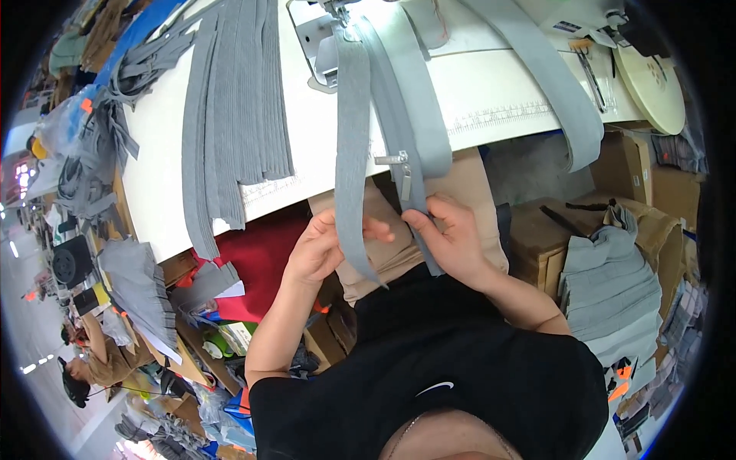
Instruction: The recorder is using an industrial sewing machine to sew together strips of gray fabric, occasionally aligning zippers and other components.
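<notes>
A grey fabric strip (353, 146) hangs from the sewing machine's needle area (342, 23) over the table's front edge. Beside it a grey zipper (389, 115) runs down toward my lap, with a silver slider and pull (404, 170) on it. My left hand (320, 247) is behind the fabric strip, which covers part of it; its fingertips show apart on the strip's right side. Just below the zipper pull, my right hand (452, 239) pinches the zipper between thumb and fingers. A wider light-grey band (422, 100) loops down right of the zipper.
Stacked grey strips (241, 100) lie on the white table (157, 195) at left. Another grey band (537, 69) hangs over the edge at right, near tweezers (592, 80) and a round cream disc (652, 88). Cardboard boxes (529, 238) and folded grey fabric (609, 284) are at right.
</notes>
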Tool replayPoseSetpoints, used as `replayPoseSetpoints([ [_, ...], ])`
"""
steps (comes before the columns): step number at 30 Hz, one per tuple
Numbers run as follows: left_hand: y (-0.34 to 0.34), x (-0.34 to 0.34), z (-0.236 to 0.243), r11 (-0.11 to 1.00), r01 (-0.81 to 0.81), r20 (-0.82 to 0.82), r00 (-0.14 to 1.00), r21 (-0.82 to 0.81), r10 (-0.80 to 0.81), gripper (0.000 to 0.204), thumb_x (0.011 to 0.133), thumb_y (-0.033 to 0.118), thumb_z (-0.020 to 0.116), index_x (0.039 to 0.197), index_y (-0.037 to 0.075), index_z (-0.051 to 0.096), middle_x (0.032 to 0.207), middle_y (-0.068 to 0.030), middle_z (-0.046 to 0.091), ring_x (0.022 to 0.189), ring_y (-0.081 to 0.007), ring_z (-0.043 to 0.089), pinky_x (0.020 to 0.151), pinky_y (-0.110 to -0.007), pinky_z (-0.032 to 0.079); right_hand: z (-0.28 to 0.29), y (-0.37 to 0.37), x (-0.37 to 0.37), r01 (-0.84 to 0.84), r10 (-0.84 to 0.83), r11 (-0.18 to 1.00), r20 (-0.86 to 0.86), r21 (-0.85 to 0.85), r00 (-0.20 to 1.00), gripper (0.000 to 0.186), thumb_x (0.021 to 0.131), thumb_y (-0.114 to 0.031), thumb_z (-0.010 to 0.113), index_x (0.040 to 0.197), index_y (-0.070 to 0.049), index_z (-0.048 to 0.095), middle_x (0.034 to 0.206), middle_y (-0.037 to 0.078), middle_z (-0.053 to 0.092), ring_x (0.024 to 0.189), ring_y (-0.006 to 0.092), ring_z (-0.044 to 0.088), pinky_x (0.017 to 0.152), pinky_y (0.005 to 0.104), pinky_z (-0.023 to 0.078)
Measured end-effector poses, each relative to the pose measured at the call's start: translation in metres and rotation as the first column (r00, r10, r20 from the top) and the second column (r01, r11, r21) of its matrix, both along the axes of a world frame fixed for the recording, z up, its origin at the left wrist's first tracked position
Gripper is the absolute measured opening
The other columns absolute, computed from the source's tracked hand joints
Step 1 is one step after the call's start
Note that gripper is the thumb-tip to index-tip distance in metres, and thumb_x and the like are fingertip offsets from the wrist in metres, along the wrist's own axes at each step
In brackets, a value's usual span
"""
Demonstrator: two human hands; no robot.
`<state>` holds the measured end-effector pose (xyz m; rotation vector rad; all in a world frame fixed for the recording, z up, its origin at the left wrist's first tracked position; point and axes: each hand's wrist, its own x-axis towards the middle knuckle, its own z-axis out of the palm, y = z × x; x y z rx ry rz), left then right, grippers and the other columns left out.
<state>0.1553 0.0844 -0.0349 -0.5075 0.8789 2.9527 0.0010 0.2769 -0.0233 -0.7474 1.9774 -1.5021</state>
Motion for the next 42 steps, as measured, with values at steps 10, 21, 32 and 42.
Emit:
replayPoseSetpoints([
  [10,0.024,-0.035,-0.023,0.833,-0.061,0.195,0.960,-0.550,0.199,0.041,0.087,0.003,0.077,0.126,0.001,0.065,0.107,-0.0096,0.071,0.094,-0.0148,0.069,0.082,-0.029,0.057,-0.007,-0.001,0.002,-0.026,0.026,1.000,-0.043,0.009,0.999,0.029,0.095,-0.016,0.073,0.077,0.002,0.059,0.068,0.015,0.052,0.067,0.0301,0.052,0.062,0.0420,0.040],
  [21,0.060,-0.048,-0.004,0.856,0.112,0.241,0.970,-0.504,0.015,0.012,0.098,0.008,0.072,0.105,0.000,0.077,0.093,-0.0024,0.077,0.084,-0.0065,0.068,0.075,-0.025,0.055,-0.014,0.064,0.023,-0.120,0.152,0.981,-0.218,0.152,0.964,0.026,0.095,-0.018,0.072,0.080,-0.001,0.061,0.072,0.012,0.057,0.073,0.0319,0.057,0.071,0.0436,0.044],
  [32,0.076,-0.025,-0.002,0.915,0.208,0.348,0.934,-0.345,-0.082,0.018,0.102,0.009,0.066,0.116,-0.001,0.071,0.103,-0.0053,0.075,0.091,-0.0108,0.071,0.081,-0.028,0.059,-0.002,0.086,0.028,-0.195,0.229,0.972,-0.323,0.135,0.918,0.029,0.095,-0.019,0.072,0.075,-0.004,0.056,0.072,0.010,0.057,0.072,0.0306,0.057,0.074,0.0417,0.042],
  [42,0.080,-0.040,0.014,0.987,0.092,0.296,0.954,-0.132,-0.050,0.016,0.102,0.011,0.068,0.115,0.002,0.070,0.100,-0.0032,0.074,0.086,-0.0107,0.071,0.074,-0.026,0.059,0.018,0.085,0.029,-0.244,0.259,0.966,-0.310,0.088,0.915,0.025,0.092,-0.019,0.073,0.076,-0.006,0.060,0.069,0.009,0.057,0.070,0.0293,0.059,0.070,0.0409,0.043],
])
